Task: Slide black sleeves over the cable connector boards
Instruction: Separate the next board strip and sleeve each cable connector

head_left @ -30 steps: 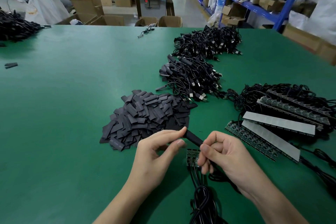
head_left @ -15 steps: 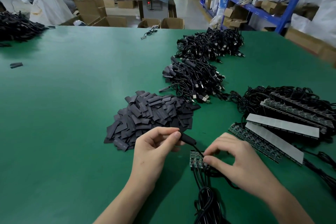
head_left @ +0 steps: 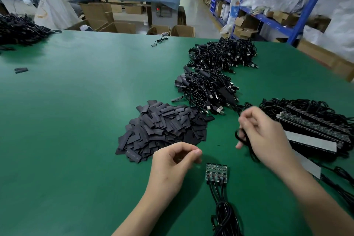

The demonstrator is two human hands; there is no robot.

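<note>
Cables lie in a black heap (head_left: 17, 28) at the far left edge of the green table (head_left: 76, 120), and two loose sleeves (head_left: 21, 70) lie alone a little nearer. Toward the middle is the pile of black sleeves (head_left: 162, 132), flat short pieces thrown one over another.

Just in front of this pile is the left hand (head_left: 172, 166). Its fingers are loosely curled and the thumb stands a little away from them. It seems to hold nothing, but the fingertips are blurred, so I am not fully sure.

Just right of this hand four small connector boards (head_left: 216, 173) lie side by side on the table, bare, with no sleeve on them. Their wires run toward the person and join in a coiled bundle (head_left: 226, 214).

Behind, beyond the sleeves, are two heaps of cables with plugs, a nearer heap (head_left: 208, 90) and a farther heap (head_left: 224, 53).

The right hand (head_left: 262, 136) is raised above the table, well apart from the left one. Its fingers are curled round a thin black cable (head_left: 239, 138), which loops out under the hand.

At the right edge long strips of boards (head_left: 314, 126) rest on more tangled cables. Blue shelves (head_left: 287, 5) with boxes stand behind the table.
</note>
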